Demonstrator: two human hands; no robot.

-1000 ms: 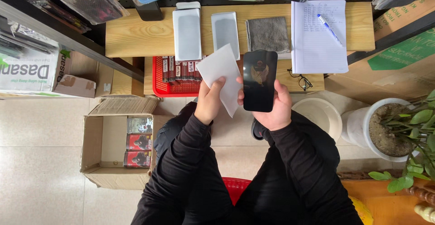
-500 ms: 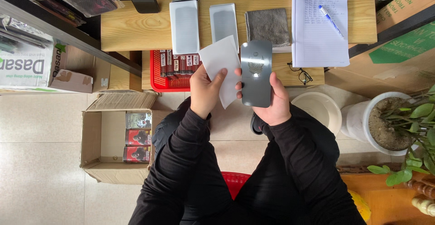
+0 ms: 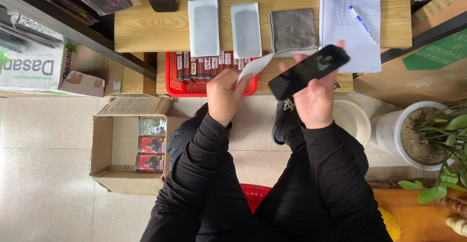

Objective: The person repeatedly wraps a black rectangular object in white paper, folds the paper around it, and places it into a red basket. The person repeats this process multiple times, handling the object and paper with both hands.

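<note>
My right hand [image 3: 315,98] grips a black smartphone [image 3: 307,70], tilted so its top end points up and to the right. My left hand [image 3: 225,92] pinches a white sheet [image 3: 254,66] by one corner, just left of the phone and apart from it. Both hands hover in front of a low wooden bench [image 3: 146,27]. On the bench lie two white flat boxes [image 3: 204,27], a grey cloth [image 3: 292,29] and a lined paper pad [image 3: 352,23] with a blue pen [image 3: 362,22].
A red basket [image 3: 171,76] of small packs sits under the bench. An open cardboard box [image 3: 129,152] stands on the tiled floor at left. A white bowl [image 3: 351,120] and a potted plant [image 3: 421,135] are at right. I sit on a red stool [image 3: 253,195].
The phone has turned from upright to a slant toward the right. My left hand has pulled the white sheet away from the phone, and the sheet now shows edge-on.
</note>
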